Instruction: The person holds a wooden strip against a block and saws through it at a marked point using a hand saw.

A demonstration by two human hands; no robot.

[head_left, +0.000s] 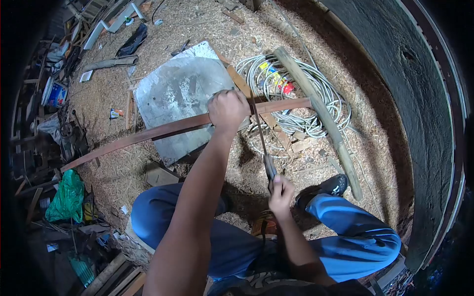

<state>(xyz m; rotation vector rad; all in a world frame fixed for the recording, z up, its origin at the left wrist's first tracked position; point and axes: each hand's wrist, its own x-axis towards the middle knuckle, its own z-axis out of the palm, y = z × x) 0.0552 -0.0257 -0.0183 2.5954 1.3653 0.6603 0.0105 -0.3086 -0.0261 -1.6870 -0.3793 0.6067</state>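
A long reddish wooden strip [163, 129] lies across the grey slab [180, 89] and reaches past it on both sides. My left hand [228, 111] is closed over the strip near the slab's right edge. Lower right, my right hand [281, 193] is wrapped round the handle of a saw [269, 170]. The saw's thin blade runs up from the handle and meets the strip just right of my left hand. Part of the handle is hidden inside my right fist.
A coil of pale cable [340, 106] lies on the shavings, with a wooden pole [316, 101] across it. A green plastic bag [67, 197] sits at the left among scrap. A dark curved wall [419, 98] stands at the right. My shoe [336, 185] is below the pole.
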